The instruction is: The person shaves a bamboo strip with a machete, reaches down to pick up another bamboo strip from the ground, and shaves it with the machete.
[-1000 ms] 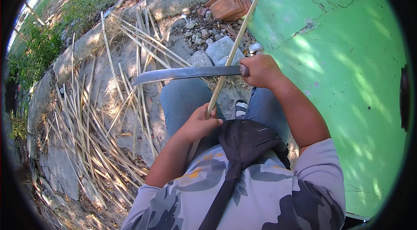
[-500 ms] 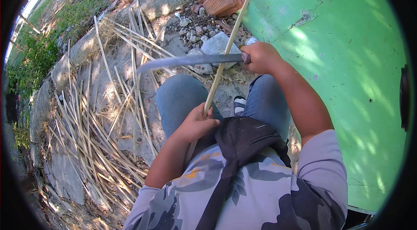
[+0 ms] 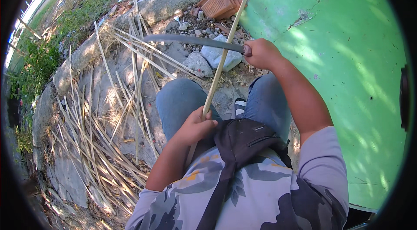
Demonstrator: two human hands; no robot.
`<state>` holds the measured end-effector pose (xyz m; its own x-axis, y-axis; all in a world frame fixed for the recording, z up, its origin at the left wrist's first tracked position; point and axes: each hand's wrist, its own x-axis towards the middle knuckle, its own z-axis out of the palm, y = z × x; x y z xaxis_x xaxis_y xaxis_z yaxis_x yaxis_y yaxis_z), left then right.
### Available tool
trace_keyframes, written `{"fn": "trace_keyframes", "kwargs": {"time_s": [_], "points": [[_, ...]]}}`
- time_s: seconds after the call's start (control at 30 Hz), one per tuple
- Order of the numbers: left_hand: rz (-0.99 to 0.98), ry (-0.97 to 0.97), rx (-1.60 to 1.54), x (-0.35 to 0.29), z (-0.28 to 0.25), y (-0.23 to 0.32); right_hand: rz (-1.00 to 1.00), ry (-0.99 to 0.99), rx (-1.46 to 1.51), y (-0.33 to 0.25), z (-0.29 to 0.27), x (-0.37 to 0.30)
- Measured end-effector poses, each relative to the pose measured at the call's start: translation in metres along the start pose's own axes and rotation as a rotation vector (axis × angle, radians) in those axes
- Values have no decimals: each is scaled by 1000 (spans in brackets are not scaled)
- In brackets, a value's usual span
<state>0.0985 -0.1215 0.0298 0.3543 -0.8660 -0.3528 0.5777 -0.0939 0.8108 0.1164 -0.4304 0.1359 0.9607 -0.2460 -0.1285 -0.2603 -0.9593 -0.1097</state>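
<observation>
My left hand (image 3: 197,125) is wrapped round the lower part of a long pale wooden strip (image 3: 217,74), which looks like split bamboo. The strip slants up and away from my lap, its far end free in the air. In my right hand (image 3: 262,53) I grip the dark handle of a machete (image 3: 191,40). Its long grey blade points left, curves near the tip and crosses the strip above my left hand. Whether the edge bites into the wood cannot be made out. The strip's lower end passes beneath my left wrist toward my shirt.
Many similar strips (image 3: 93,152) lie in a loose heap on the ground to my left. Beyond my knees are grey stones (image 3: 220,52), gravel and stacked orange tiles (image 3: 220,5). A green painted surface (image 3: 347,86) spans the right side. A black bag (image 3: 247,138) rests at my waist.
The machete and my right hand have shifted slightly; the blade now crosses the strip farther up, its tip raised. My left hand keeps its hold, and the strip's far end sits a little lower.
</observation>
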Motion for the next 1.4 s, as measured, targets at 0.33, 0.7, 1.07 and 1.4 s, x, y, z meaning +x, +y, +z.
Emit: {"fn": "trace_keyframes", "kwargs": {"time_s": [0.33, 0.7, 1.07, 1.4], "points": [[-3, -23, -88, 1, -4, 0, -184, 31, 38, 12, -8, -23], [-36, -66, -175, -1, -5, 4, -262, 196, -231, -9, -16, -59], [-44, -46, -107, 3, -4, 6, -89, 168, -24, 27, 13, -40], [-4, -65, -28, 1, -3, 4, -305, 3, -151, 22, 11, -57]]}}
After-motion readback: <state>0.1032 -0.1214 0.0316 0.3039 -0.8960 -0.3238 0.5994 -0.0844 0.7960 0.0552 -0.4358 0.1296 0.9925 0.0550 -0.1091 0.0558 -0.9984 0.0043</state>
